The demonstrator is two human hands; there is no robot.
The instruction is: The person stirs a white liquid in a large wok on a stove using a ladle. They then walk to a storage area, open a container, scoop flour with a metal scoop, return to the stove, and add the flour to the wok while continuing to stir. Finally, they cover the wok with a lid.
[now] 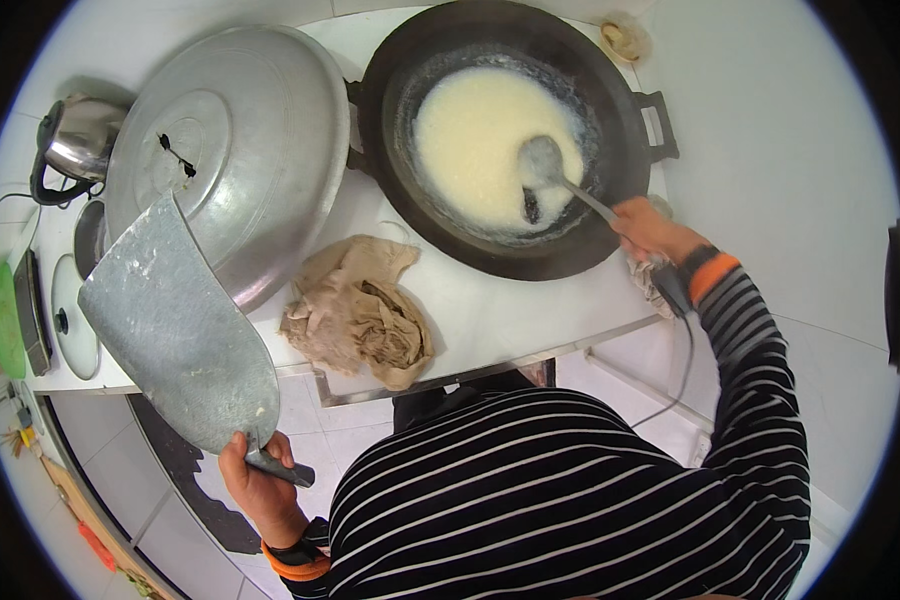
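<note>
My right hand (649, 226) grips the handle of a metal ladle (541, 159). The ladle's bowl rests in a pale yellow, thick liquid (487, 135) inside a large dark wok (457, 244), where the dark metal shows just below the ladle. Down at the left, my left hand (259, 476) holds a wide metal scoop (195, 337) by its short handle, the blade pointing up and away. The scoop's far tip overlaps a big domed aluminium lid (277, 150) in the view.
A crumpled brown cloth (367, 315) lies near the counter's front edge. Left of the big lid are a steel kettle (86, 139), a glass lid (75, 322) and a green round item (6, 319). Another cloth (649, 285) and a cable (686, 375) are beside my right wrist.
</note>
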